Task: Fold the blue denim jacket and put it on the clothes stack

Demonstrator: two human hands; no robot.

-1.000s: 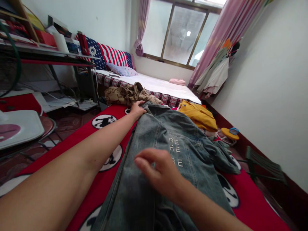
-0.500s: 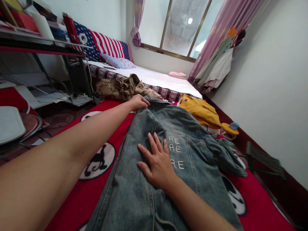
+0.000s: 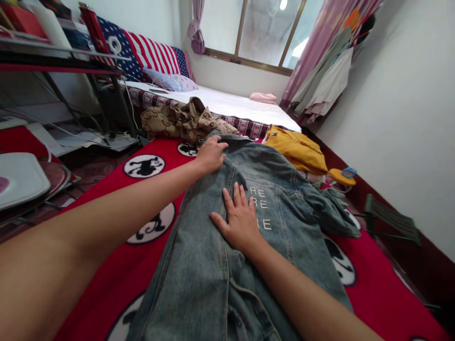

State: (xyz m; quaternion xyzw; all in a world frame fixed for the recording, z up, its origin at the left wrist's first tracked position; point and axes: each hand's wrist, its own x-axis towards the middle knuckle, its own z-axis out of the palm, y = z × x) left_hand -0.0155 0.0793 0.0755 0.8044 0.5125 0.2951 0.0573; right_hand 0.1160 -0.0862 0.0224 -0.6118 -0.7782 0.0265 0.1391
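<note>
My left hand [image 3: 211,156] curls at the collar of the denim jacket [image 3: 236,142], grip unclear; right hand [image 3: 240,225] lies flat, fingers [image 3: 236,194] spread wide, smoothing the back.

Bare left arm [image 3: 117,208]; bare right arm [image 3: 305,293]
</note>
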